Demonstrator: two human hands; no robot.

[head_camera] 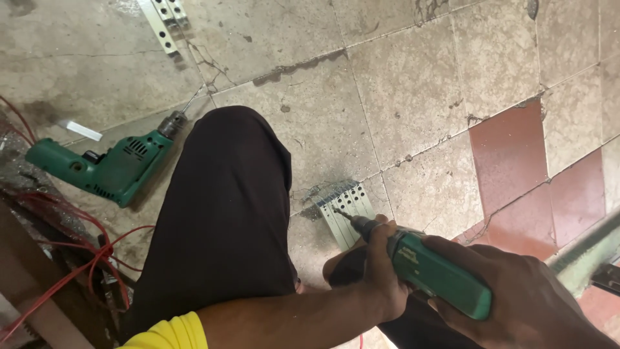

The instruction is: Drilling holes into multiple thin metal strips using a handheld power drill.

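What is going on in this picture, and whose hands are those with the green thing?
The picture comes from a camera worn on a person's head, looking down, so you see that person's own arms and legs. The person crouches on a cracked tile floor. The right hand grips a green drill by its handle. The left hand wraps around the front of that drill to steady it. The drill's tip points at a pale metal strip with holes lying on the floor. A second green drill lies on the floor to the left, beside some red wires. Another holed strip lies at the top.
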